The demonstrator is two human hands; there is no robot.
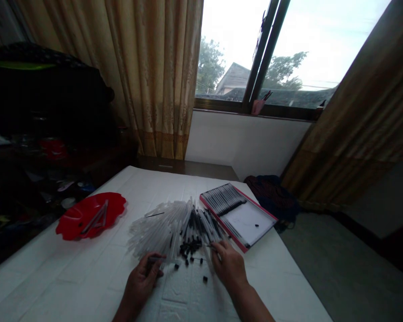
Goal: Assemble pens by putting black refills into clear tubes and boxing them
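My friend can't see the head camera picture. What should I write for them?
A person's left hand pinches a thin tube and the right hand is beside a pile of clear tubes and small black caps on a white table. An open red-edged box partly filled with slim rods lies to the right; a red dish lies to the left.

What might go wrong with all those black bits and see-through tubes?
The black pieces might get knocked away by the right hand beside them. The piled tubes might slide. The red-edged box sits near the edge of the table, so a bump might push it off.
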